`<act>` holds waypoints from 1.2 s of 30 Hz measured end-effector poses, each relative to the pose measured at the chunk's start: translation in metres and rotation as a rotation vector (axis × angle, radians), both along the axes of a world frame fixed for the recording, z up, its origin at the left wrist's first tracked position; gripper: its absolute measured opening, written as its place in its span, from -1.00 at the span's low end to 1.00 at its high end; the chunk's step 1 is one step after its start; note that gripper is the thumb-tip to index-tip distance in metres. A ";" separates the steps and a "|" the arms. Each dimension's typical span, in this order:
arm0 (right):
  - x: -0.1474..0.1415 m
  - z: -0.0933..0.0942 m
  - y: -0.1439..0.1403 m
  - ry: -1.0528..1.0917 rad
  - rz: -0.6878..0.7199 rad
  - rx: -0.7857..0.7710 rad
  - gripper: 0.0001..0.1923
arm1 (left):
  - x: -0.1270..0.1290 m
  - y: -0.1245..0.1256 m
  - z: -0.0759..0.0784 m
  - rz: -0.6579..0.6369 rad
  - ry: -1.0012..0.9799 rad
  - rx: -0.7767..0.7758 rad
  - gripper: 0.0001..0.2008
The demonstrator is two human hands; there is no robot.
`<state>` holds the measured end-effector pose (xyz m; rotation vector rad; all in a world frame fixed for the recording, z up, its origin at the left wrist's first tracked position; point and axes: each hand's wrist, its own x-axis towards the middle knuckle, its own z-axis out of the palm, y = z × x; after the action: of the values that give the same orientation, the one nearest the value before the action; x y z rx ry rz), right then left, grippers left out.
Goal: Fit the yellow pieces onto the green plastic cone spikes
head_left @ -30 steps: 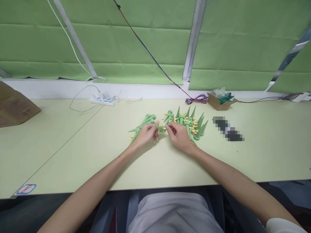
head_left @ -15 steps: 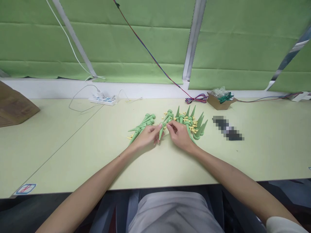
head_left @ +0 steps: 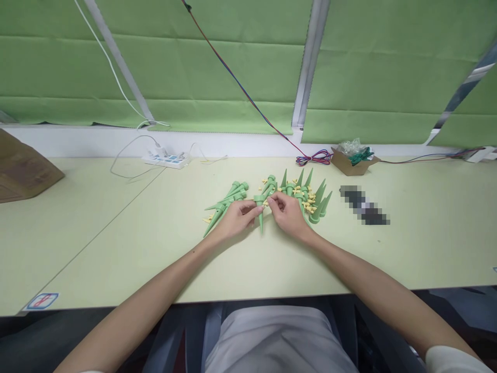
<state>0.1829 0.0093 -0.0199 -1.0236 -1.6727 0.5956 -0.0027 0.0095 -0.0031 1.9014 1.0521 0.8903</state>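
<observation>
My left hand (head_left: 236, 219) grips a green plastic spike (head_left: 261, 218) near its wide top, its point aimed down toward me. My right hand (head_left: 288, 215) pinches a small yellow piece (head_left: 266, 203) at the spike's top end. A row of finished green spikes (head_left: 227, 199) lies just left of my left hand. Behind my right hand is a heap of green spikes (head_left: 310, 194) mixed with several small yellow pieces (head_left: 309, 206).
A white power strip (head_left: 166, 160) with cables lies at the back left. A brown cardboard box (head_left: 23, 168) sits at the far left. A small open carton (head_left: 351, 160) with bags stands back right, beside coiled red and blue wires (head_left: 312, 158). A dark blurred object (head_left: 365, 206) lies right of the heap.
The spike in my left hand has turned from lying sideways to pointing down toward me. My right hand has stayed at its top end.
</observation>
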 end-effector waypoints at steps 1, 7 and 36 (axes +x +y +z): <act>0.000 -0.001 0.001 0.011 0.005 -0.014 -0.72 | 0.000 0.000 0.000 0.002 0.007 0.024 -0.54; -0.001 0.000 0.002 0.065 0.019 -0.078 -0.72 | 0.001 0.000 0.001 0.048 0.047 0.098 -0.58; 0.000 0.004 -0.008 -0.073 0.014 0.100 -0.75 | 0.001 0.004 0.002 -0.070 -0.248 -0.465 -0.25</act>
<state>0.1831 0.0017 -0.0158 -0.9722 -1.7566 0.4837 -0.0019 0.0134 -0.0012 1.3947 0.9381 0.7408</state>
